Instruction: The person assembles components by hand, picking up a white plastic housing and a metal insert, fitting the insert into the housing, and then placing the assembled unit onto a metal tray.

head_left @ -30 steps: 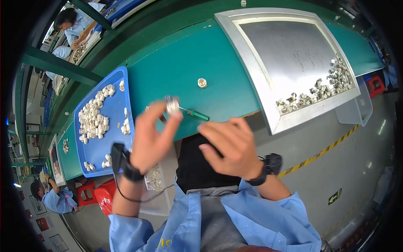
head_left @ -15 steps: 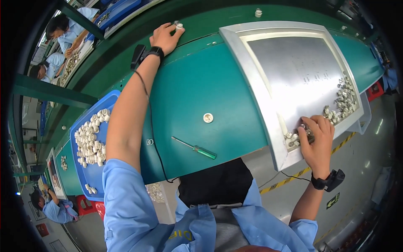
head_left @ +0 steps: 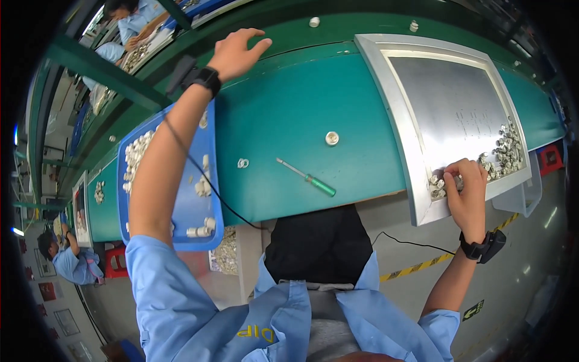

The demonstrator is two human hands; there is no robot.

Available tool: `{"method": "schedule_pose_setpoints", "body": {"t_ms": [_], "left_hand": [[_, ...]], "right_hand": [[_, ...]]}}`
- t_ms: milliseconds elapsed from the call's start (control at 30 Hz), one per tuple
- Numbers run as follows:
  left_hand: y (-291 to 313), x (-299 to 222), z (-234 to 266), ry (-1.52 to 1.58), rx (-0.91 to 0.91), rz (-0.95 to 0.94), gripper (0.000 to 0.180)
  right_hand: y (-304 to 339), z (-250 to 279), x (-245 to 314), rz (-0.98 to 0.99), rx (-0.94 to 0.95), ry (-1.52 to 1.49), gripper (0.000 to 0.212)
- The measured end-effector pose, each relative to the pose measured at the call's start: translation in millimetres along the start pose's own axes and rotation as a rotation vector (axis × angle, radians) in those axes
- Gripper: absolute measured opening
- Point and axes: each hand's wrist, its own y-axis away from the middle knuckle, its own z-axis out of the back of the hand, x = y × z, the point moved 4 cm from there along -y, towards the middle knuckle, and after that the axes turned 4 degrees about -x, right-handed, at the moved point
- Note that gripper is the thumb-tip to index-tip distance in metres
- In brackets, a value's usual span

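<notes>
My left hand (head_left: 238,54) reaches over the far left edge of the table, open, fingers apart, holding nothing. A small white cylindrical part (head_left: 314,22) stands on the green ledge, apart from its fingertips. On the right, my right hand (head_left: 468,188) lowers its closed fingers among small metal-and-white parts (head_left: 503,154) along the near rim of a metal-framed tray (head_left: 395,114). What those fingers pinch, if anything, is hidden. Between my hands, a round white part (head_left: 332,138) sits on the green table (head_left: 289,102), beyond a green-handled screwdriver (head_left: 319,185).
Under my left forearm, a blue tray (head_left: 208,235) holds many white cylindrical parts (head_left: 137,151). Small clear rings (head_left: 242,163) lie beside it. A black cable (head_left: 220,196) crosses the tray from my left wrist. Another small part (head_left: 414,26) stands on the far ledge. Co-workers sit at the left.
My left hand has let go of the small white part, which now stands on the ledge. The blue tray has shifted right under my forearm. My right hand stays at the framed tray's near rim.
</notes>
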Motion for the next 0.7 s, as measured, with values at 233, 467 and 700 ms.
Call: {"method": "schedule_pose_setpoints", "body": {"t_ms": [233, 467, 700], "left_hand": [[129.8, 23.1, 125.3, 0.101, 0.001, 0.042, 0.037], [209.5, 61.6, 81.6, 0.064, -0.08, 0.112, 0.034], [171.4, 57.3, 48.6, -0.027, -0.091, 0.085, 0.029]], "right_hand": [[4.7, -9.2, -16.5, -0.042, -0.231, -0.178, 0.009], [-5.6, -20.2, -6.5, -0.153, -0.153, -0.288, 0.017], [6.8, -15.2, -17.9, 0.042, -0.195, -0.24, 0.018]]}}
